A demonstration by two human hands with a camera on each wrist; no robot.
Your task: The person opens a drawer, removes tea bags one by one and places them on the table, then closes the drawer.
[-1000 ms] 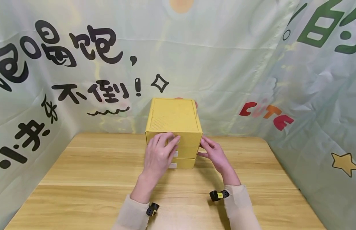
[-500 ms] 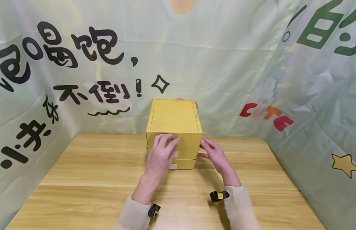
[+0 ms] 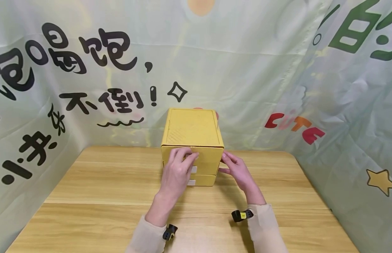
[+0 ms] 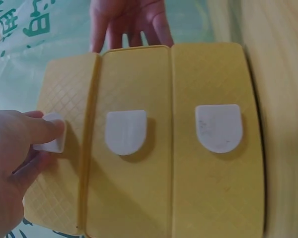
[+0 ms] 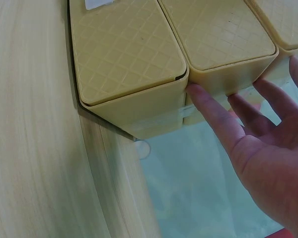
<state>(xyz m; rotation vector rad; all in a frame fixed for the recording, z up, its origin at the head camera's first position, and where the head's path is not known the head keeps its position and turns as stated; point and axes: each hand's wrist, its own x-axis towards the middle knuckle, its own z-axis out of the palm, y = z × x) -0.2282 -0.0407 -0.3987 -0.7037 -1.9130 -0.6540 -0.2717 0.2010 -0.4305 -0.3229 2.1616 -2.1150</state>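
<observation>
A yellow three-drawer box (image 3: 192, 126) stands at the back of the table, its drawer fronts facing me. My left hand (image 3: 176, 172) pinches the white handle (image 4: 59, 145) of the top drawer (image 4: 69, 94) between thumb and fingers. That drawer's front stands slightly proud of the case, with a thin dark gap along its upper edge. Below it, the middle drawer (image 4: 126, 84) and bottom drawer (image 4: 208, 74) look closed, each with a white rounded handle. My right hand (image 3: 238, 172) rests its extended fingers (image 5: 216, 116) against the box's right side, palm apart from it.
Wooden table (image 3: 104, 189) spreads on both sides and in front of the box. A printed cloth backdrop (image 3: 246, 70) hangs right behind it and along both sides. Black wrist cameras sit at both sleeves (image 3: 263, 221).
The top drawer has come forward a little under my left hand, and a dark gap now shows at its upper edge. My right hand stays at the box's side.
</observation>
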